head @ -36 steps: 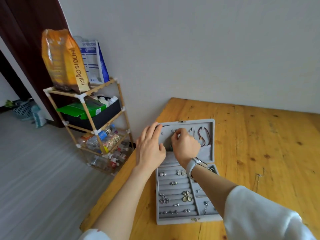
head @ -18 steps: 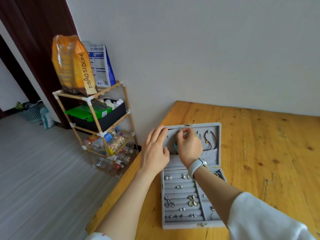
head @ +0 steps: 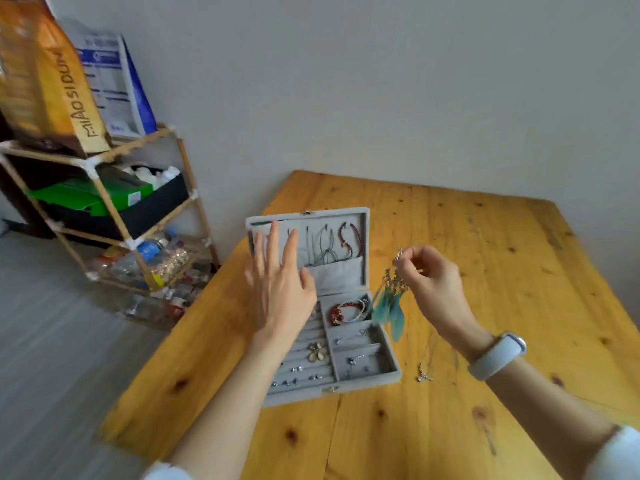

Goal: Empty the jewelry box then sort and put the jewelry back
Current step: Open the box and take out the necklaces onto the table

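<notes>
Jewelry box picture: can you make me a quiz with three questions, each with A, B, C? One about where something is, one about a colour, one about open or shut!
1. Where is the small silver necklace?
A. on the wooden table, right of the jewelry box
B. on the lid hooks
C. on the shelf

2. What colour are the feather earrings hanging from the right hand?
A. red
B. teal
C. yellow

3. How is the jewelry box?
A. shut
B. open, lid back
C. upside down

Answers:
1 A, it lies on bare wood beside the box.
2 B, the feathers are blue-green.
3 B, the compartments and the lid's inside show.
</notes>
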`<control>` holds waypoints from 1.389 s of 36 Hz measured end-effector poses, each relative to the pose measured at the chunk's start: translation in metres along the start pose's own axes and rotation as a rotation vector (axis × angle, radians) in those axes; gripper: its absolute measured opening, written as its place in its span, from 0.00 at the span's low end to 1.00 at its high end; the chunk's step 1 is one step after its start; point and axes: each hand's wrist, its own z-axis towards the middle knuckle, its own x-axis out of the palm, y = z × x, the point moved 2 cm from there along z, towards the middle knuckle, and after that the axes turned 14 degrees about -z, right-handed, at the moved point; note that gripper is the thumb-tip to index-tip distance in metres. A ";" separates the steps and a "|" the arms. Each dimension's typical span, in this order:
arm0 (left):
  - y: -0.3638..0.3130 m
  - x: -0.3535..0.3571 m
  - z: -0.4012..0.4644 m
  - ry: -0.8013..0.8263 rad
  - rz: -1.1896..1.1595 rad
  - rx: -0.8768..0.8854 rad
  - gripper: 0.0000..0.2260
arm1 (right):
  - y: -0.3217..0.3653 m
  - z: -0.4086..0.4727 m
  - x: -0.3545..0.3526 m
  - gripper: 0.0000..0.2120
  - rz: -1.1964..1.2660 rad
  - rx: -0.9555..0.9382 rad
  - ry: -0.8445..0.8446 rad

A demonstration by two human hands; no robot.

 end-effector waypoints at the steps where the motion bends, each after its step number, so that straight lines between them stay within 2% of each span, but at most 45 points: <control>1: -0.008 0.009 -0.010 0.006 -0.025 0.020 0.25 | -0.007 -0.005 -0.011 0.06 -0.027 0.019 0.041; 5: -0.046 0.055 -0.063 0.133 -0.182 0.118 0.18 | -0.034 -0.027 -0.050 0.07 -0.110 0.155 0.141; 7: -0.062 0.076 -0.091 0.233 -0.238 0.151 0.18 | -0.049 -0.035 -0.069 0.09 -0.129 0.265 0.225; 10: -0.076 0.103 -0.123 0.339 -0.216 0.192 0.19 | -0.072 -0.047 -0.087 0.08 -0.042 0.462 0.494; 12: -0.081 0.115 -0.134 0.368 -0.167 0.214 0.19 | -0.087 -0.053 -0.090 0.08 -0.128 0.519 0.605; 14: -0.085 0.121 -0.138 0.366 -0.109 0.238 0.17 | -0.103 -0.054 -0.085 0.09 -0.245 0.542 0.643; 18: -0.096 0.130 -0.144 0.394 -0.026 0.318 0.17 | -0.131 -0.046 -0.073 0.07 -0.355 0.593 0.505; 23: -0.105 0.142 -0.153 0.503 -0.048 0.385 0.19 | -0.145 -0.032 -0.072 0.11 -0.505 0.480 0.314; 27: -0.107 0.154 -0.155 0.607 0.025 0.396 0.21 | -0.160 -0.022 -0.073 0.13 -0.534 0.500 0.301; 30: -0.109 0.163 -0.155 0.649 0.068 0.411 0.22 | -0.169 -0.017 -0.074 0.10 -0.528 0.538 0.291; 37: -0.115 0.174 -0.153 0.668 0.070 0.448 0.21 | -0.178 -0.014 -0.077 0.12 -0.540 0.539 0.179; 40: -0.117 0.175 -0.151 0.662 0.073 0.444 0.20 | -0.179 -0.015 -0.078 0.09 -0.541 0.528 0.145; 50: -0.122 0.172 -0.144 0.640 0.063 0.469 0.20 | -0.182 -0.008 -0.086 0.04 -0.512 0.563 0.165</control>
